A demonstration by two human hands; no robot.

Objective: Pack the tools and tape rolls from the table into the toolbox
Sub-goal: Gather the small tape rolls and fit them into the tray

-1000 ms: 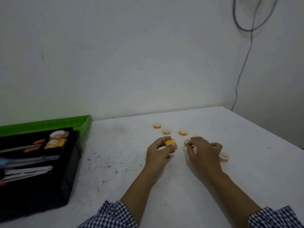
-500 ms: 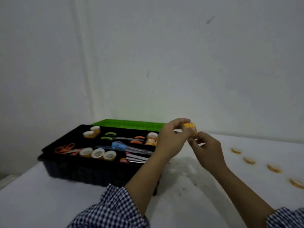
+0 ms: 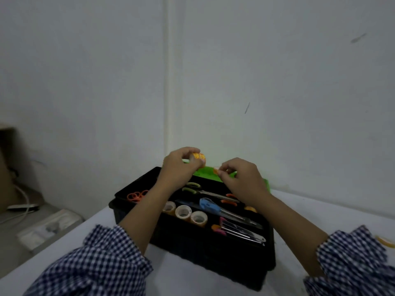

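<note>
Left hand [image 3: 179, 167] gripped an orange tape roll [image 3: 198, 157] and right hand [image 3: 241, 180] pinched a smaller roll [image 3: 216, 171], both carried from the bench [image 3: 192, 280] to above the toolbox [image 3: 205, 251], apparently ready to drop in.

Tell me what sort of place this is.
Probably a plain workroom or storeroom: a bare white painted wall, a scuffed white table carrying a black plastic toolbox with a green lid, and a brown cardboard box and loose white cable on the floor.
</note>
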